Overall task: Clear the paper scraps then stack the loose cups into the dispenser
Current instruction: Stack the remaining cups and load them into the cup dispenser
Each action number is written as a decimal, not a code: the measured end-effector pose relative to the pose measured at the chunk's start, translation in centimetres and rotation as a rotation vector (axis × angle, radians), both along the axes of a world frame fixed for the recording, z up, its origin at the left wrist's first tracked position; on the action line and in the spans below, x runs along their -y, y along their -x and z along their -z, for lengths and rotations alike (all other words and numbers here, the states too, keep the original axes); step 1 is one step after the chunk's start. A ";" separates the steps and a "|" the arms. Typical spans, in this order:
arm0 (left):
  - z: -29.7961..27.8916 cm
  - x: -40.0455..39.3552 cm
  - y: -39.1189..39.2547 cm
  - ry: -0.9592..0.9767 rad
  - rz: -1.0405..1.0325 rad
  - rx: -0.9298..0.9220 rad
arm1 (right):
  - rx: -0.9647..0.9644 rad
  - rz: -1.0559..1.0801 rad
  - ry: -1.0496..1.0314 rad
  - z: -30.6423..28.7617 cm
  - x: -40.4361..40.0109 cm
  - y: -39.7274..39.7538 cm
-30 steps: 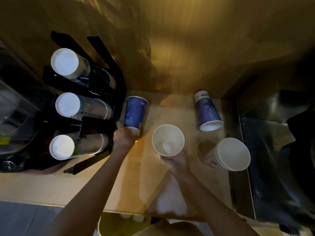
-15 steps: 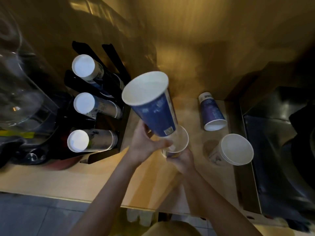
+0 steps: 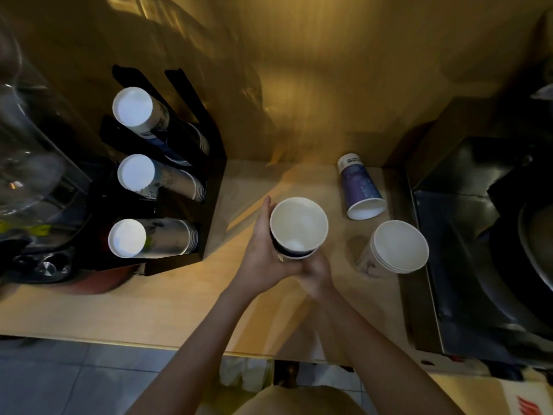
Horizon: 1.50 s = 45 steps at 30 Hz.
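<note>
Two nested blue paper cups (image 3: 298, 227) stand mouth up above the middle of the wooden counter (image 3: 167, 304). My left hand (image 3: 262, 252) wraps their left side and my right hand (image 3: 314, 272) grips them from below. A single blue cup (image 3: 359, 187) lies on its side at the back right. A small stack of white cups (image 3: 396, 248) lies tilted to the right of my hands. The black dispenser (image 3: 209, 175) on the left holds three rows of stacked cups with their white bottoms toward me.
A clear plastic container (image 3: 33, 163) stands at the far left beside the dispenser. A dark steel sink (image 3: 466, 250) borders the counter on the right. The gold wall (image 3: 299, 85) closes off the back. The counter's front edge runs near the bottom.
My left hand lifted the blue cup from beside the dispenser, turned it mouth up and pushed it down into the cup held by my right hand. The view shifted slightly.
</note>
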<state>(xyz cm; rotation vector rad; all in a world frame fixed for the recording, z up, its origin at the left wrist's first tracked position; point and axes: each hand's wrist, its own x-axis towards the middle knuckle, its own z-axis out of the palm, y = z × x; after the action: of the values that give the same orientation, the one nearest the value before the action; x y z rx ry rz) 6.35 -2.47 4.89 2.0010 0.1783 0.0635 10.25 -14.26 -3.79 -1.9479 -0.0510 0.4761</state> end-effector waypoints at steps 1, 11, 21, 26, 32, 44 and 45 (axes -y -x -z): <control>-0.3 0.2 0.1 -0.001 -0.020 -0.029 | 0.011 0.048 -0.039 0.3 0.2 0.0; 1.0 0.9 -0.3 -0.194 -0.036 0.051 | 0.087 -0.128 0.232 -2.4 0.6 -0.9; 1.2 0.9 -0.6 -0.181 -0.067 0.050 | 0.111 -0.475 0.494 -9.2 2.3 -8.5; 1.0 0.8 -0.5 -0.170 -0.066 0.050 | 0.278 -0.229 0.538 -11.0 4.8 -12.2; 1.2 1.0 -0.6 -0.172 -0.083 0.043 | 0.267 -0.404 0.990 -8.3 6.7 -15.4; 1.2 0.4 -0.9 -0.175 -0.039 0.021 | 0.198 -0.555 1.185 -7.6 7.8 -17.0; 1.2 0.4 -0.9 -0.172 -0.040 0.023 | 0.222 -0.548 1.184 -7.9 7.7 -16.9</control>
<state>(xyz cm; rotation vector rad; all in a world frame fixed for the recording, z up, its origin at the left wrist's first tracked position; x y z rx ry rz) 7.24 -2.88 3.70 2.1676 0.2041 0.1317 27.17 -21.99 4.13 -3.1666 -0.5651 0.7346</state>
